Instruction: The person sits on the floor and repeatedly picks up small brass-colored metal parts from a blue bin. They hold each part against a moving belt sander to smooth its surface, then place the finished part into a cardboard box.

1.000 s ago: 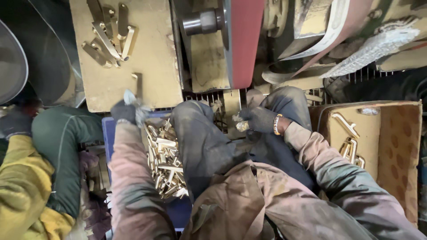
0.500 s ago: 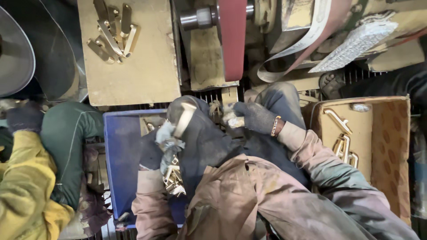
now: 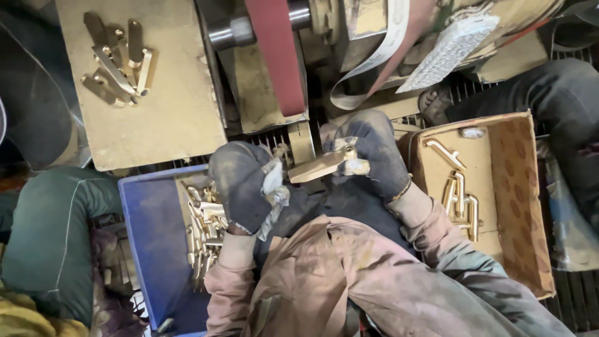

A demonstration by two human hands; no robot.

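While your left hand [image 3: 242,182] was down in the blue crate [image 3: 146,249] a second ago, it has now come up clear of the heap, its dark glove curled narrowly around a scrap of pale rag [image 3: 272,187] and no brass. Your right hand [image 3: 374,159] has stayed where it was, thumb and fingers pinched on the thick end of one flat brass handle piece [image 3: 321,166], which lies nearly level across the gap between your two gloves, its free tip just short of the rag. Read that as the picking step done: one piece is out of stock and up in front of the belt.

Nearest you, the crate holds a loose pile of raw brass pieces [image 3: 203,228], too tangled to count, certainly more than a dozen. To your right, the open cardboard box [image 3: 518,206] holds about four pieces [image 3: 458,193]: one bent piece lying apart near the top and a cluster of roughly three below it. Farther off stands one red sanding belt [image 3: 277,59] on its steel roller [image 3: 231,31]. On the flat tan plate [image 3: 168,118] to its left lies a small stack of about six pieces [image 3: 118,59]. Other people's clothing, a green knee at left and dark trousers at right, edges the scene.
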